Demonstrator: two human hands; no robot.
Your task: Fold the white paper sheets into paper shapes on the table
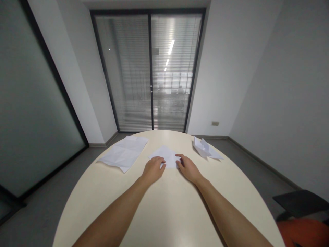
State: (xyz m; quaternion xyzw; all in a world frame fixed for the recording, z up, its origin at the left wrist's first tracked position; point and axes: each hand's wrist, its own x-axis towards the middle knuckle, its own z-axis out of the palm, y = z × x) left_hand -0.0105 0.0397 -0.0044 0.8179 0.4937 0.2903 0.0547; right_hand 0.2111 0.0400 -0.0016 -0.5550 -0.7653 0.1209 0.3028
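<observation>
A small folded sheet of white paper (166,156) lies flat in the middle of the round cream table (164,212). My left hand (153,168) rests on its near left edge, fingers curled down onto the paper. My right hand (187,167) presses on its near right edge with fingertips on the sheet. Both forearms stretch out over the table toward it.
A larger creased white sheet (124,153) lies to the left, near the table's edge. A folded paper shape (204,148) sits at the far right. A dark chair (300,202) stands at the lower right. Glass doors with blinds (150,72) are straight ahead.
</observation>
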